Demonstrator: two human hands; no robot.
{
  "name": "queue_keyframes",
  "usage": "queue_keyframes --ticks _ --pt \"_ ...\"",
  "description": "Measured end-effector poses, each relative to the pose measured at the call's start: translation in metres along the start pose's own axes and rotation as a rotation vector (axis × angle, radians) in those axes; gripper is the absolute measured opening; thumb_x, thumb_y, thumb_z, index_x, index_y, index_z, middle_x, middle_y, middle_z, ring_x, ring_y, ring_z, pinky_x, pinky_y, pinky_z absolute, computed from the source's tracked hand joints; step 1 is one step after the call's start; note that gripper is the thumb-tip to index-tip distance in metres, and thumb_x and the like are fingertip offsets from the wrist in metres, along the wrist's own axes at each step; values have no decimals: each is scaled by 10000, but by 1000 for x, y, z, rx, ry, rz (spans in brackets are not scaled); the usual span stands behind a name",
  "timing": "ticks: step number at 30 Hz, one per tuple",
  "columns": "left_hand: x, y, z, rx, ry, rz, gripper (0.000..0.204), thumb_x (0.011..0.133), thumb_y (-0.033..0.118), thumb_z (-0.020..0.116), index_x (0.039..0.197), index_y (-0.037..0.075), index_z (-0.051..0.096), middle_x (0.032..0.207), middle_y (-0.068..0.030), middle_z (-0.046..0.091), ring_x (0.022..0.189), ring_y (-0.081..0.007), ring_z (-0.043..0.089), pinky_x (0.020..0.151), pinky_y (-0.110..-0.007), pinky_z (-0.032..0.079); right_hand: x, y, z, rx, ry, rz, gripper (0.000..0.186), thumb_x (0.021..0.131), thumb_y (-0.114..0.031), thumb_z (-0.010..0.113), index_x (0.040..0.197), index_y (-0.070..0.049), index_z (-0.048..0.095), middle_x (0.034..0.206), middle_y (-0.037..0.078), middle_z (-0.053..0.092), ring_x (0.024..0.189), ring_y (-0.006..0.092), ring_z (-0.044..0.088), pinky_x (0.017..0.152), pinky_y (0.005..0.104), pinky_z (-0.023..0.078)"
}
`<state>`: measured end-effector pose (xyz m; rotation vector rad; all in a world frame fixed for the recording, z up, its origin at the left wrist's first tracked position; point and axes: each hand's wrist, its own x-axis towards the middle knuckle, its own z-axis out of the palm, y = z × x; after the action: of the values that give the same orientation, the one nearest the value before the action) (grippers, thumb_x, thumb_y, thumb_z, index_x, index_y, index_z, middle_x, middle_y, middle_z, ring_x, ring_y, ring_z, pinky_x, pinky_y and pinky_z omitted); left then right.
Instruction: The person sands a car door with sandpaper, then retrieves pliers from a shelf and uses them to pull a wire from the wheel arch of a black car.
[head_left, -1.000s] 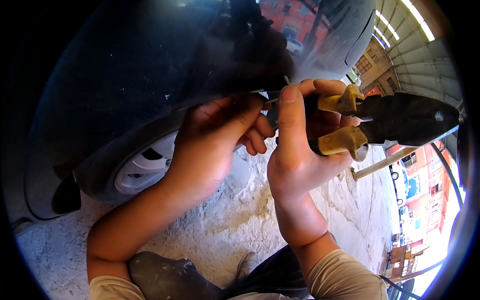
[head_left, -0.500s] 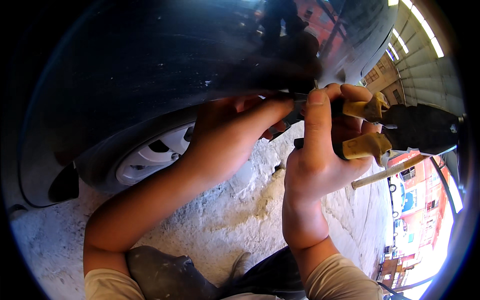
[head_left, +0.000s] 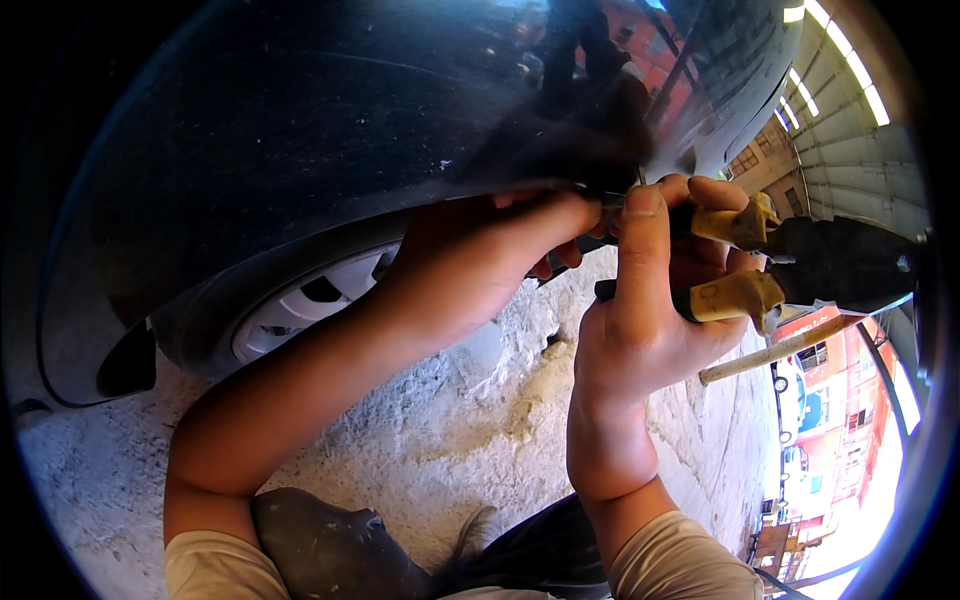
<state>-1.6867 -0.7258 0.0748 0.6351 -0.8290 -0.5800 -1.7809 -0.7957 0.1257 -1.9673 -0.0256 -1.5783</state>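
A dark, glossy car body panel (head_left: 330, 120) curves over the upper part of the view, its lower edge above a wheel (head_left: 310, 300). At that edge my left hand (head_left: 500, 245) is closed in a pinch, its fingers partly hidden under the panel; what they grip cannot be made out. My right hand (head_left: 650, 290) is closed around the handles of pliers (head_left: 835, 262), which have yellow and black grips and a dark head pointing right. A thin metal sliver (head_left: 642, 175) sticks up by the right thumb, close to the panel. Both hands' fingertips nearly meet.
Rough, pale concrete ground (head_left: 470, 400) lies below the car. My bent knee (head_left: 335, 545) is at the bottom. A pole (head_left: 775, 358) shows behind the pliers. Further right are parked vehicles (head_left: 790, 405), a red building (head_left: 850, 400) and a ribbed roof (head_left: 850, 150).
Both hands have shifted slightly to the right along the panel edge, still close together. The pliers remain in my right hand, a touch lower in view.
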Motion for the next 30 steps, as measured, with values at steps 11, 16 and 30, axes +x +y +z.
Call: queue_keyframes --ticks 11,16,30 --pt "0 4 -3 -90 -76 -102 233 986 205 599 1059 5 695 918 -75 701 790 -124 613 681 -273 460 -4 -9 -26 -119 -31 4 253 978 -72 602 1196 27 522 1002 146 676 748 122 613 677 244 496" --pt "-2 5 0 -92 -39 -132 222 976 203 594 1028 5 678 940 -88 700 762 -132 605 683 -288 460 -6 -17 -74 -72 -194 128 283 979 -94 586 1222 27 504 1002 159 654 727 153 603 670 268 479" --pt "-28 -11 -8 -31 80 50 248 911 199 527 962 -24 622 882 -134 660 667 -200 612 660 -330 499 8 7 -65 171 -474 128 258 903 18 578 1142 -25 490 1235 286 586 860 185 635 835 327 489"
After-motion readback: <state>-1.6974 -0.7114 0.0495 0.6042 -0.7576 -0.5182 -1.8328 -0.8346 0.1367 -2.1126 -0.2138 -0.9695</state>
